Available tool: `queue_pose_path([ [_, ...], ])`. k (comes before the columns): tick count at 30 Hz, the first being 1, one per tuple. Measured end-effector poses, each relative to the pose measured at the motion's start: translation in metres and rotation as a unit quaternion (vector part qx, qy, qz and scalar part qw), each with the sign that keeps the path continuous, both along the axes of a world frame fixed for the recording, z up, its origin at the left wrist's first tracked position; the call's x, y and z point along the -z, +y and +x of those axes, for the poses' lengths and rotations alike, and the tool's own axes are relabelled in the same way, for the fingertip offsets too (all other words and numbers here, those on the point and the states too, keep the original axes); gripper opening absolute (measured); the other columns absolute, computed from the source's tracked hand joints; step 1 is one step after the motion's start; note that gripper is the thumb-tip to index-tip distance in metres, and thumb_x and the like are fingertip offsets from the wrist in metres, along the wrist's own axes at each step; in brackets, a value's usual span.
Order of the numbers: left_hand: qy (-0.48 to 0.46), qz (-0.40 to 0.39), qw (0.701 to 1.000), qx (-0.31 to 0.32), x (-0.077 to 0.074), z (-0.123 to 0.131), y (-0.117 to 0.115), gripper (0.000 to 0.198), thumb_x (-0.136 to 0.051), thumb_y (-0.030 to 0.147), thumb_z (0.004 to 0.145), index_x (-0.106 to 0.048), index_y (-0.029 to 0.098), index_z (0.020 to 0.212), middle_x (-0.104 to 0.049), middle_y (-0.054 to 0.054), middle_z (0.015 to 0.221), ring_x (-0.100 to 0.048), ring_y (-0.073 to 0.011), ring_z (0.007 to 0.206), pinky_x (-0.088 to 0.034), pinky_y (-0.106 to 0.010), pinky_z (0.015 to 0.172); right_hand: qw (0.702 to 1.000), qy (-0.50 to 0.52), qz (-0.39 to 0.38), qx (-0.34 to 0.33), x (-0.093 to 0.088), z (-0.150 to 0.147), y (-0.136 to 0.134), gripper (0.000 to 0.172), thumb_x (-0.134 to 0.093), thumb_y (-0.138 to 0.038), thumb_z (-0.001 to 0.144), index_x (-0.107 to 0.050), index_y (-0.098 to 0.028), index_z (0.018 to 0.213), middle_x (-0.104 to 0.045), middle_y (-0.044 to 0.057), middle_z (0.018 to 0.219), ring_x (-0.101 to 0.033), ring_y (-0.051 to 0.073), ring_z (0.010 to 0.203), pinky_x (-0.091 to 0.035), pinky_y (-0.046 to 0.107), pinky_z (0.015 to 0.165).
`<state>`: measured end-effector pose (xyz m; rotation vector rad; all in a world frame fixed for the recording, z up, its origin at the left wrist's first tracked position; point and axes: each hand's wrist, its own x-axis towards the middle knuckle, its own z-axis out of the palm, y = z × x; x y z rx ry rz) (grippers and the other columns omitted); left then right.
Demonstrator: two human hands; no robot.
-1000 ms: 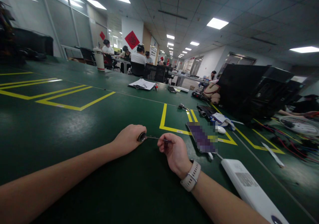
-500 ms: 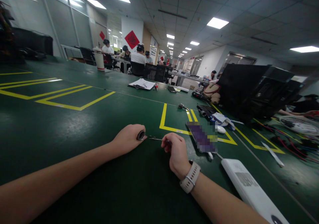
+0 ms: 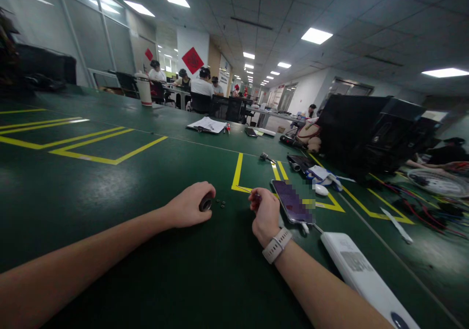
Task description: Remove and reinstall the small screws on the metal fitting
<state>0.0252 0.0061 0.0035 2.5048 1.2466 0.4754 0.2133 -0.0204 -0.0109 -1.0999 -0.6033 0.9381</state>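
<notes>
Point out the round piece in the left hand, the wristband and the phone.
Round piece (image 3: 206, 203): head view, on its open end.
Wristband (image 3: 277, 245): head view, middle of the band.
Phone (image 3: 290, 201): head view, on its screen.

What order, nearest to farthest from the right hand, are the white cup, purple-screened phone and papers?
1. Purple-screened phone, just right of the right hand.
2. Papers, farther ahead and leftward.
3. White cup, far ahead, farthest left.
</notes>
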Motion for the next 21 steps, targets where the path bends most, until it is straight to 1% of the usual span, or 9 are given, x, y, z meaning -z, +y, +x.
queue_pose_path([
  [2, 0.017, 0.020, 1.000, 0.012, -0.002, 0.003, -0.002, 0.031, -0.058, 0.034, 0.069, -0.053, 0.018, 0.095, -0.057, -0.007, 0.099, -0.053, -0.0229, 0.091, -0.044, -0.034, 0.079, 1.000, 0.003, 0.004, 0.003, 0.001, 0.000, 0.002, 0.012, -0.050, -0.016, 0.061, -0.054, -0.015, 0.050, -0.049, -0.004, 0.045, -0.039, 0.008, 0.042, -0.028, 0.020, 0.040],
  [6, 0.053, 0.048, 0.997, 0.005, -0.006, 0.008, -0.005, 0.045, -0.056, 0.051, 0.072, -0.053, 0.018, 0.103, -0.058, -0.008, 0.104, -0.052, -0.0251, 0.096, -0.040, -0.038, 0.084, 1.000, -0.002, 0.023, -0.015, 0.002, -0.003, 0.000, 0.012, -0.051, -0.015, 0.059, -0.055, -0.015, 0.048, -0.049, -0.004, 0.044, -0.040, 0.008, 0.043, -0.028, 0.020, 0.041],
  [9, 0.089, 0.084, 0.992, 0.016, -0.008, 0.015, -0.006, 0.050, -0.054, 0.055, 0.074, -0.052, 0.019, 0.109, -0.057, -0.008, 0.106, -0.052, -0.0254, 0.097, -0.038, -0.039, 0.086, 0.999, -0.004, 0.030, -0.020, 0.002, -0.003, -0.001, 0.013, -0.051, -0.015, 0.060, -0.056, -0.015, 0.047, -0.048, -0.004, 0.044, -0.039, 0.008, 0.043, -0.027, 0.020, 0.041],
  [12, 0.124, 0.113, 0.985, 0.036, -0.006, 0.028, -0.006, 0.041, -0.048, 0.051, 0.080, -0.053, 0.021, 0.108, -0.057, -0.007, 0.104, -0.053, -0.0234, 0.093, -0.041, -0.036, 0.079, 0.999, -0.003, 0.030, -0.018, 0.000, -0.002, -0.001, 0.014, -0.050, -0.014, 0.060, -0.055, -0.015, 0.047, -0.048, -0.004, 0.044, -0.039, 0.008, 0.043, -0.028, 0.020, 0.041],
  [16, 0.164, 0.157, 0.972, 0.057, -0.002, 0.043, 0.000, 0.019, -0.044, 0.033, 0.087, -0.057, 0.019, 0.091, -0.056, -0.006, 0.091, -0.054, -0.0204, 0.082, -0.041, -0.032, 0.070, 1.000, 0.001, 0.024, -0.013, -0.002, -0.001, -0.001, 0.014, -0.049, -0.013, 0.061, -0.054, -0.015, 0.048, -0.048, -0.004, 0.044, -0.040, 0.008, 0.044, -0.028, 0.020, 0.042],
  [18, 0.175, 0.172, 0.967, 0.061, 0.000, 0.046, 0.004, 0.017, -0.042, 0.026, 0.088, -0.057, 0.018, 0.084, -0.056, -0.006, 0.087, -0.054, -0.0194, 0.079, -0.041, -0.031, 0.067, 1.000, 0.003, 0.020, -0.013, -0.002, -0.001, 0.000, 0.014, -0.049, -0.014, 0.062, -0.054, -0.015, 0.049, -0.048, -0.004, 0.045, -0.040, 0.008, 0.044, -0.028, 0.020, 0.041],
  [21, 0.179, 0.183, 0.964, 0.067, 0.002, 0.041, 0.013, 0.018, -0.041, 0.023, 0.088, -0.057, 0.018, 0.082, -0.057, -0.005, 0.084, -0.054, -0.0184, 0.075, -0.041, -0.031, 0.066, 1.000, 0.002, 0.016, -0.021, -0.001, 0.000, 0.000, 0.014, -0.049, -0.014, 0.063, -0.055, -0.015, 0.051, -0.049, -0.004, 0.046, -0.041, 0.008, 0.045, -0.029, 0.020, 0.042],
])
